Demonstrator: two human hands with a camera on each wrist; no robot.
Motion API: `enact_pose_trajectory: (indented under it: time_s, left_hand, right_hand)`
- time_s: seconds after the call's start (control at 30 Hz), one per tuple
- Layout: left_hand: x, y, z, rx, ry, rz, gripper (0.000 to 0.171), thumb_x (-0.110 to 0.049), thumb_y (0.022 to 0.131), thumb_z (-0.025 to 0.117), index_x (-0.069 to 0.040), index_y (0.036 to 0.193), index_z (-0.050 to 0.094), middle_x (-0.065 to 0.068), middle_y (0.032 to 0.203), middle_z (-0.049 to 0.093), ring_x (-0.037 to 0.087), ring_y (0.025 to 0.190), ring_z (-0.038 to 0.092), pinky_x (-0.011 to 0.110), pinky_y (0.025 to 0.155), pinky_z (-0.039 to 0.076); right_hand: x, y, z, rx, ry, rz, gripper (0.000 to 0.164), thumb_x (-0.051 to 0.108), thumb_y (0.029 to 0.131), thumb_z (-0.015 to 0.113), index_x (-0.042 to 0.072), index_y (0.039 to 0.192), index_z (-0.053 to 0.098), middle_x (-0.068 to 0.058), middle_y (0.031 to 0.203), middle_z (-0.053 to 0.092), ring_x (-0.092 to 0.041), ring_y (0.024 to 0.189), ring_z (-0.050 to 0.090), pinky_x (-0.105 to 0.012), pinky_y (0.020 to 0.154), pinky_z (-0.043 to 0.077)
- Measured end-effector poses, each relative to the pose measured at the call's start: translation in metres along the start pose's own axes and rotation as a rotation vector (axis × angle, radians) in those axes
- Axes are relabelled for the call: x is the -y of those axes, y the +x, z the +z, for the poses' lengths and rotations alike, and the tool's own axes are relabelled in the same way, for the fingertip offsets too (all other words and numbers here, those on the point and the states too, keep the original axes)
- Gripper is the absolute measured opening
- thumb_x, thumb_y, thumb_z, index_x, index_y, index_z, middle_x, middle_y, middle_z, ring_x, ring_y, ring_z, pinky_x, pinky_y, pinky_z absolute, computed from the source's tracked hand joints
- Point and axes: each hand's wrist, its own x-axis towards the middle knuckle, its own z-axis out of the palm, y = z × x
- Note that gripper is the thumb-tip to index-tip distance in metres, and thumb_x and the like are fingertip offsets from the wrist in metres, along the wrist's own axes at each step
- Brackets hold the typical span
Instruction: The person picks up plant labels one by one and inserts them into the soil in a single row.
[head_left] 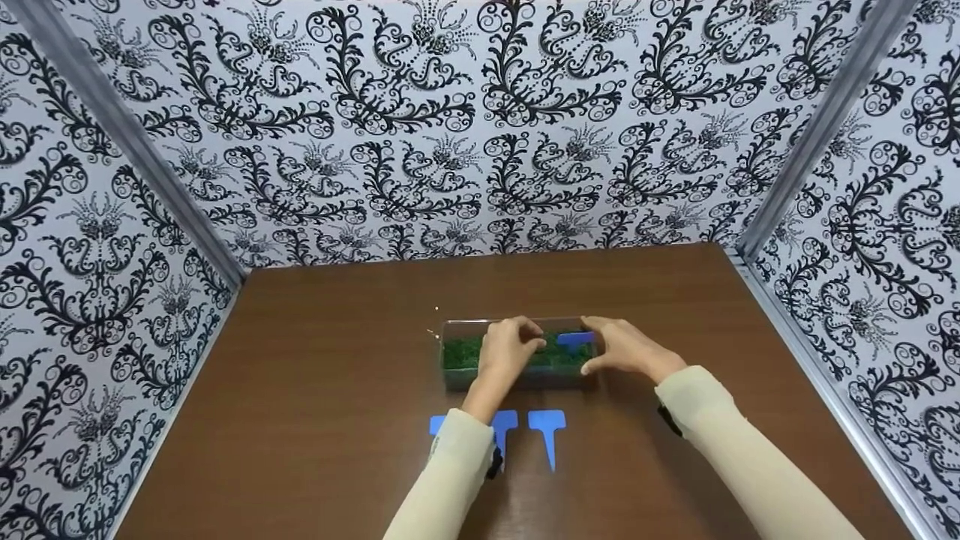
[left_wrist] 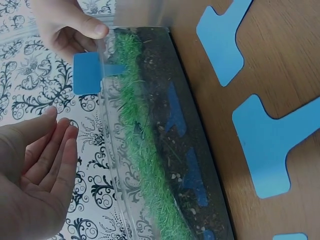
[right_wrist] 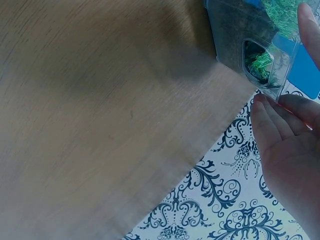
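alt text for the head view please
A person's left hand hovers over a clear box of grass with a blue tag stuck in it; the right hand spans the box's right end. More blue tags lie in front on a brown table, with patterned walls behind.

On the wooden counter, the left hand hangs over a clear grass-filled box; the right hand holds its right end.

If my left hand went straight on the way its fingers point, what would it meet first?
Probably the blue marker standing in the green grass; your left hand points roughly towards it, though depth is hard to judge.
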Motion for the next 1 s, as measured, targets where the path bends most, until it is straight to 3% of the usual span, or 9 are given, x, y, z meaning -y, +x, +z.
enact_pose_trajectory:
  time_s: [0.57,1.0]
  left_hand:
    - [0.005,-0.021,-0.01,-0.022,-0.089,0.051,0.009,-0.025,0.085,0.078,-0.018,0.091,0.076,-0.002,0.087,0.077,0.01,0.078,0.071,0.025,0.072,0.057]
    - [0.009,-0.038,-0.015,0.025,-0.125,0.033,0.01,-0.024,0.086,0.078,-0.017,0.093,0.077,-0.003,0.087,0.077,0.009,0.077,0.071,0.025,0.071,0.057]
  right_hand:
    - [0.003,-0.003,-0.002,0.033,0.05,0.022,0.097,0.036,0.081,0.082,-0.002,0.154,0.031,-0.024,0.159,0.033,-0.045,0.145,0.034,-0.059,0.113,0.035]
    - [0.005,-0.004,-0.001,0.022,0.038,0.008,0.094,0.034,0.082,0.082,-0.005,0.152,0.032,-0.026,0.157,0.035,-0.045,0.144,0.035,-0.058,0.115,0.033]
